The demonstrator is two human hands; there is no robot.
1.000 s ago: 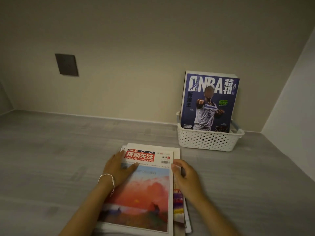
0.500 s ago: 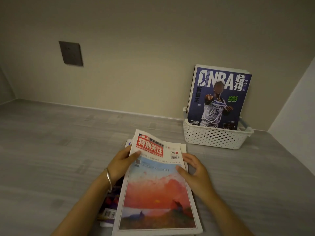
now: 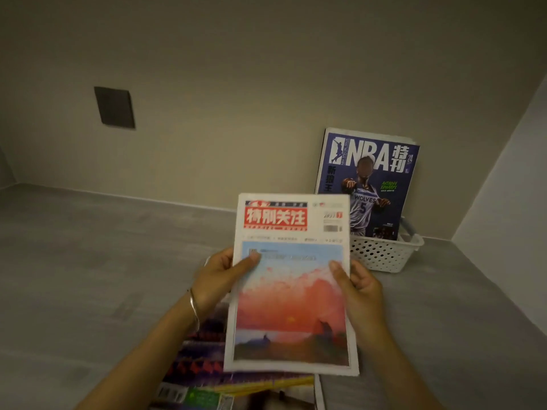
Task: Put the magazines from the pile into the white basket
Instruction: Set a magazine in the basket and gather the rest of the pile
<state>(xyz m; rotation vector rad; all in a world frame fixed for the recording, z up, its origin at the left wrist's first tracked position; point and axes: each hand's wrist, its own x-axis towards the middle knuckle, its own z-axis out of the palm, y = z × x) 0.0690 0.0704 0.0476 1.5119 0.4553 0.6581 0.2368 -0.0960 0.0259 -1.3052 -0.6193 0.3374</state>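
Note:
I hold a magazine with a red title block and a sunset picture (image 3: pixel 291 291) up off the pile, its cover facing me. My left hand (image 3: pixel 220 279) grips its left edge, thumb on the cover. My right hand (image 3: pixel 359 287) grips its right edge. The rest of the pile (image 3: pixel 233 389) lies flat on the grey surface under the lifted magazine, a dark colourful cover on top. The white perforated basket (image 3: pixel 384 255) stands behind and to the right, against the wall. A blue NBA magazine (image 3: pixel 370 179) stands upright in it, with more pages behind.
The grey wood-look surface (image 3: pixel 88 276) runs to a beige back wall with a dark wall plate (image 3: pixel 114 107). A white side wall (image 3: pixel 509 208) closes the right side just beyond the basket.
Both hands have taken the top magazine off the pile and raised it, tilting it upright and toward the basket. The pile's dark cover underneath has come into view.

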